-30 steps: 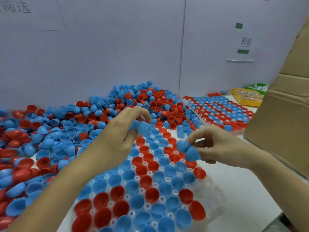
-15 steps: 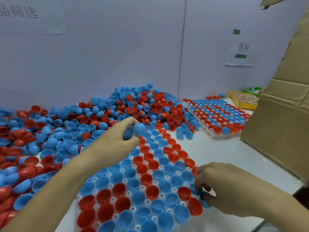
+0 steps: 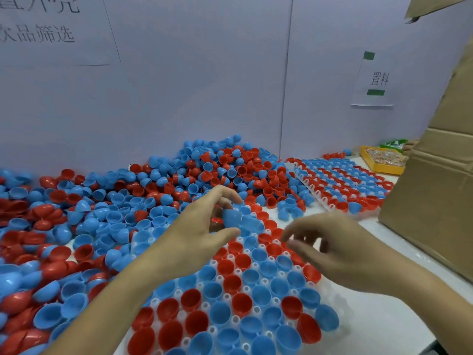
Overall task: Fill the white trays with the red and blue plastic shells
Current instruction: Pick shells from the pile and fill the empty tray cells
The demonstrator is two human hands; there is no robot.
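A white tray (image 3: 332, 297) lies in front of me, its cups filled with red and blue shells, open side up. My left hand (image 3: 202, 231) hovers over the tray's far end and holds a blue shell (image 3: 231, 217) between thumb and fingers. My right hand (image 3: 330, 249) hangs just right of it, above the tray's right side, with loosely spread, blurred fingers and nothing in them. A big heap of loose red and blue shells (image 3: 153, 196) covers the table to the left and behind.
A second filled tray (image 3: 322, 198) lies at the back right. A yellow box (image 3: 378, 169) with a green packet behind it sits beyond that tray. A cardboard box (image 3: 432, 201) stands close on the right. White walls close off the back.
My right hand has risen from the tray's near right edge, where it set shells down, and now hangs empty near my left hand. My left hand has kept its blue shell.
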